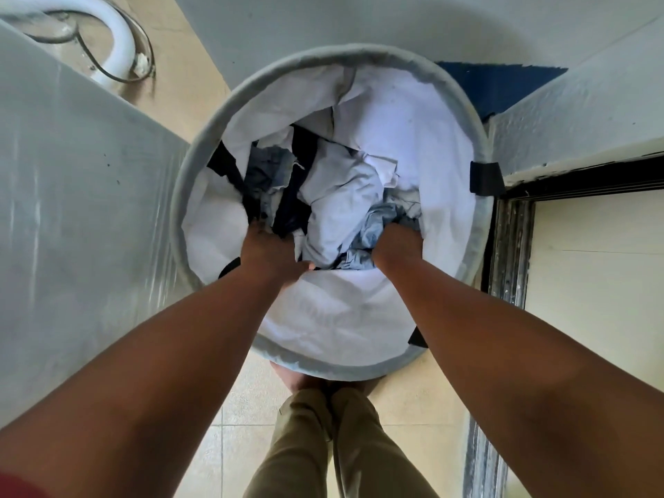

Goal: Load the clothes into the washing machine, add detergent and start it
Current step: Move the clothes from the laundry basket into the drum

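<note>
— Clothes (pixel 341 195) are lying in a heap at the bottom of the round laundry basket (pixel 201 145), which is standing on the tiled floor (pixel 230 407) right in front of the person's khaki trousers (pixel 323 443). Nothing is out yet, as far as I can see. How should this grab be going?

— Both arms are reaching straight down past the near rim. The left hand (pixel 267 248) is digging into the dark garment (pixel 293 210) on the left of the heap; its fingers are buried in the cloth, so it seems to be closing on that fabric, though I cannot tell how firm the hold is. The right hand (pixel 397 246) is clenching a bunch of the pale blue fabric (pixel 373 228) on the right side.

— So what is making it a good lift?

— I would say scooping from underneath rather than pinching the top layer, and drawing the two hands together so the white piece (pixel 345 188) between them is coming up in the same bundle. The white liner (pixel 413 131) is loose and folded inwards; it is worth keeping the fingers clear of it, or the basket may be rising with the load.

— And farther off?

— A white hose (pixel 120 34) is curling on the floor beyond the grey panel (pixel 72 210) on the left. Whether that panel belongs to the washing machine, I cannot tell.
</note>
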`<state>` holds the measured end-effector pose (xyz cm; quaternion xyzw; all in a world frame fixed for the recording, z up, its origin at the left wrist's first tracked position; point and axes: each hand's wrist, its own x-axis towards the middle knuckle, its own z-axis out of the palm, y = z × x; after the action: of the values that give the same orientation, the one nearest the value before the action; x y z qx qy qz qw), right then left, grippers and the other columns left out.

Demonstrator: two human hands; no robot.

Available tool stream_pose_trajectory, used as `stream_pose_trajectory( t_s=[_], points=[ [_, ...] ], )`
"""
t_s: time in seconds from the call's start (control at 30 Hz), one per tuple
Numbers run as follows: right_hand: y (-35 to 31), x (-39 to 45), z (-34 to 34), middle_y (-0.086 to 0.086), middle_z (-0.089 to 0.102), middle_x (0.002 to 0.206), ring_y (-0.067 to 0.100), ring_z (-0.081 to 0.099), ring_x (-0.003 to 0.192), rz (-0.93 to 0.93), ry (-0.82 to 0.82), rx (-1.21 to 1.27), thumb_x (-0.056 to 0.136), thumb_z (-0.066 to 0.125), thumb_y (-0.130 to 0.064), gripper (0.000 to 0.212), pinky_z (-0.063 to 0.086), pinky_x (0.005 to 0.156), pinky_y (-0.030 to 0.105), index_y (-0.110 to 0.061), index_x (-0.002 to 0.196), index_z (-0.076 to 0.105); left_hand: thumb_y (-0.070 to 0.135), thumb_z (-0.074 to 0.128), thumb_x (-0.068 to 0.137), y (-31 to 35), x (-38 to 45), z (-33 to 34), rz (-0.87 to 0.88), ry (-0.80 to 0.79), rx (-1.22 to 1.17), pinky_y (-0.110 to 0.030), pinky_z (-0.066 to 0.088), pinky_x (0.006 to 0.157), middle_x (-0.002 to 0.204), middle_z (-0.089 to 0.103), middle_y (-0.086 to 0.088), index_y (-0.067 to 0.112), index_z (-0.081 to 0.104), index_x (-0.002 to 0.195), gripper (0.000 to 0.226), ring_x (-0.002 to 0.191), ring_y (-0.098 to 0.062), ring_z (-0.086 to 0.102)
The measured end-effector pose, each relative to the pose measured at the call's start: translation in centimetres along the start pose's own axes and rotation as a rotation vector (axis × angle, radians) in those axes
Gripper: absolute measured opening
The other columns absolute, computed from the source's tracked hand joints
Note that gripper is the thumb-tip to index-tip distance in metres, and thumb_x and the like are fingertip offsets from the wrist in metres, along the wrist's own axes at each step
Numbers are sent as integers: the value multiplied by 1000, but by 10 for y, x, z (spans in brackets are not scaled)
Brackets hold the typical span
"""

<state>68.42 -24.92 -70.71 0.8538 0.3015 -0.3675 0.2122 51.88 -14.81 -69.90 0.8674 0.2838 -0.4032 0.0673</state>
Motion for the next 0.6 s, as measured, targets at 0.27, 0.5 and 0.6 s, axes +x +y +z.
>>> stream_pose_trajectory(
  t_s=[0.27, 0.5, 0.6],
  points=[
    [3, -24, -21, 10, 65, 119, 25, 60, 113, -142, -42, -23, 94, 49, -10, 22, 47, 92, 31, -6, 110, 63, 68, 46, 83, 20, -9, -12, 130, 149, -126, -45, 30, 106, 141, 40, -10, 14, 20, 147, 88, 126, -30, 41],
    [7, -58, -63, 15, 55, 134, 28, 51, 125, -155, -111, 169, 101, 43, -22, 34, 40, 99, 33, -2, 127, 53, 75, 46, 78, 35, -43, -21, 118, 100, -155, -45, 20, 113, 154, 21, -8, 15, -1, 152, 106, 138, -30, 26],
    [14, -74, -79, 16, 60, 126, 30, 56, 117, -133, -107, 207, 96, 54, -19, 30, 45, 91, 34, -2, 120, 58, 76, 44, 78, 36, -59, -26, 105, 84, -173, -44, 21, 113, 156, 19, -8, 15, -3, 152, 107, 138, -29, 27]
  ],
)
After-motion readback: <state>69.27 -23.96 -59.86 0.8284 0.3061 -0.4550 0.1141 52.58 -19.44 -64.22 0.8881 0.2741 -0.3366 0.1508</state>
